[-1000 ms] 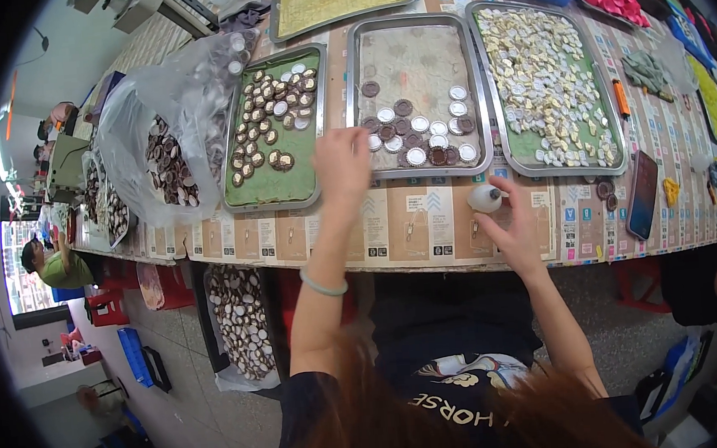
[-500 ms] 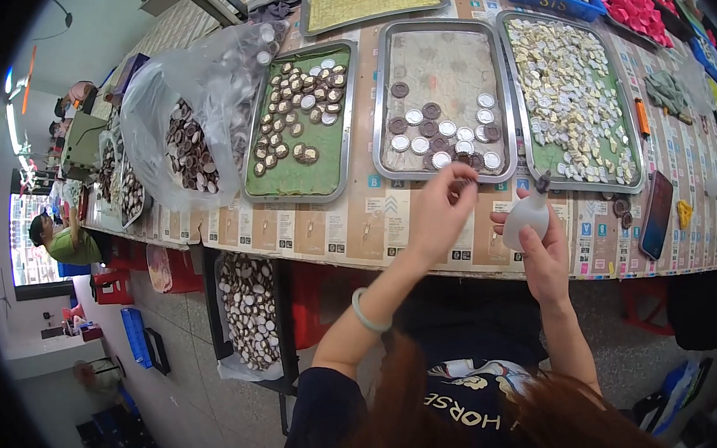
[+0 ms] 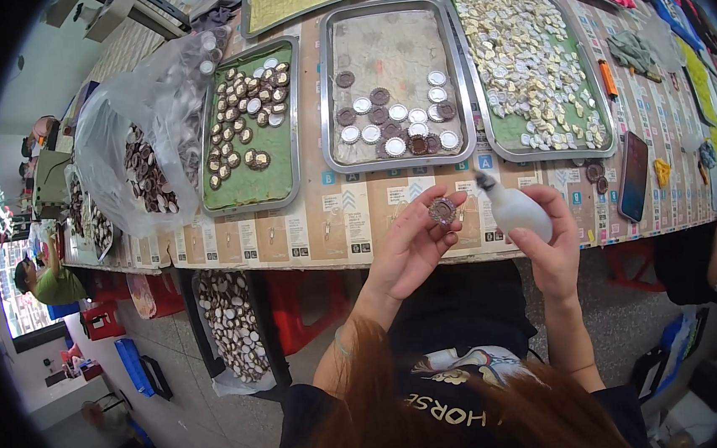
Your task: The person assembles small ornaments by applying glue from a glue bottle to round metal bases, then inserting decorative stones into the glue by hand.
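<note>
Between the thumb and fingers of my left hand [image 3: 415, 243] is a small brown round disc [image 3: 442, 211] with a scalloped edge. My right hand [image 3: 551, 230] is wrapped round a white squeeze bottle [image 3: 519, 214], whose dark nozzle tip points up and left, near the disc but apart from it. Just beyond my hands lies a metal tray [image 3: 326, 100] with a pale lining, holding several brown discs [image 3: 347, 117] and white-faced discs [image 3: 398, 113], mostly in its near half.
A green-lined tray [image 3: 255, 197] of gold-topped brown pieces stands left, beside a clear plastic bag [image 3: 100, 152] of discs. Another tray [image 3: 613, 143] of small gold and silver pieces stands right. Further right lie a phone [image 3: 634, 177] and an orange cutter [image 3: 608, 80].
My left hand has come back from the near edge of the pale-lined tray with a brown disc. The bottle has tilted left toward it. The whole view has shifted.
</note>
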A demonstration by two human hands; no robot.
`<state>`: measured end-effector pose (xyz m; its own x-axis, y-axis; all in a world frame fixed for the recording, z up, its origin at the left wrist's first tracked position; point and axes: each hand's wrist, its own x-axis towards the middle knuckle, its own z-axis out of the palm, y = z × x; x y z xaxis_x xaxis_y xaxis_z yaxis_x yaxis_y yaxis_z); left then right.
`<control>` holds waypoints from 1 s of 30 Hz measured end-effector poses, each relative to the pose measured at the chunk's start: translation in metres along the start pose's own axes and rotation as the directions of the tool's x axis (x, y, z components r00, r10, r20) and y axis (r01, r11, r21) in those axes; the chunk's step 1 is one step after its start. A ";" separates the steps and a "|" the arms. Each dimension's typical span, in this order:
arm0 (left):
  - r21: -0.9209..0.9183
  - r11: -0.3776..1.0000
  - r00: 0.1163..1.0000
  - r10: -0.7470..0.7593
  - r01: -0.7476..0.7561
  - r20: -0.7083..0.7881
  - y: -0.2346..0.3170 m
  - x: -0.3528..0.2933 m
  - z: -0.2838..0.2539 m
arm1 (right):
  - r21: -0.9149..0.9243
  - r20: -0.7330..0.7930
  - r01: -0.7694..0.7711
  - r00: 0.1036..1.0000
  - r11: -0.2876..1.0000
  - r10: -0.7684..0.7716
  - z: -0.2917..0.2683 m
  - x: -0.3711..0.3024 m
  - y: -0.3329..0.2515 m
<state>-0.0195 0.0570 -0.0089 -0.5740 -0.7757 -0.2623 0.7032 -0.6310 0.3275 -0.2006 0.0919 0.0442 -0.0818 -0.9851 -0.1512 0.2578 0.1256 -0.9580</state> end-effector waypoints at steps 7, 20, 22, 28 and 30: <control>-0.098 0.995 1.000 0.002 -0.002 0.000 -0.006 -0.003 -0.002 | -0.021 -0.074 0.222 0.972 0.975 -0.223 0.001 -0.006 -0.002; -0.129 0.992 0.999 0.018 -0.013 0.034 -0.008 -0.004 -0.001 | -0.310 -0.055 0.327 0.931 0.893 -0.360 -0.001 -0.009 0.006; -0.128 0.992 1.000 -0.006 0.010 0.030 -0.009 -0.003 -0.001 | -0.323 -0.060 0.322 0.932 0.890 -0.358 -0.001 -0.009 0.007; -0.191 0.980 0.997 -0.045 0.056 0.062 -0.010 0.000 -0.004 | -0.310 -0.069 0.298 0.940 0.903 -0.334 -0.002 -0.009 0.007; -0.188 0.981 0.998 -0.042 0.050 0.049 -0.010 -0.002 -0.006 | -0.309 -0.067 0.296 0.941 0.904 -0.331 -0.001 -0.009 0.010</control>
<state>-0.0228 0.0650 -0.0173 -0.6229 -0.7475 -0.2306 0.7396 -0.6588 0.1376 -0.1980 0.1020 0.0360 -0.2268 -0.9610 0.1582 -0.0885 -0.1414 -0.9860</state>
